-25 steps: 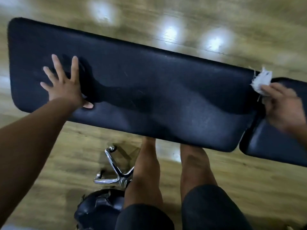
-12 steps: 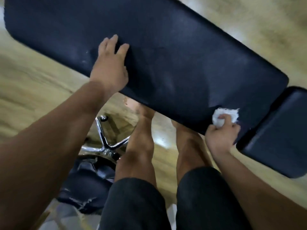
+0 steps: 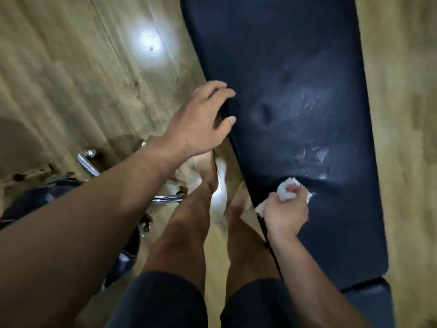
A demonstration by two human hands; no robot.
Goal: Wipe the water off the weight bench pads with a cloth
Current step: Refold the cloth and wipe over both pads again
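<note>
The long black bench pad [image 3: 295, 67] runs from the top of the head view down to the lower right, with pale wet streaks [image 3: 312, 152] near its middle. My right hand [image 3: 287, 211] grips a crumpled white cloth [image 3: 285, 189] and presses it on the pad close to its left edge, just below the streaks. My left hand [image 3: 201, 121] rests on the pad's left edge higher up, fingers loosely bent over the rim. A second, shorter black pad [image 3: 371, 304] adjoins at the lower right.
Wooden floor [image 3: 71, 67] surrounds the bench. A black stool with chrome legs [image 3: 89, 162] stands at the left beside my bare legs [image 3: 189, 221], which are close to the pad's left side.
The view has swung so the pad now runs lengthwise away from me. My right hand with the cloth has moved along the pad toward its middle. My left hand shifted to the pad's edge.
</note>
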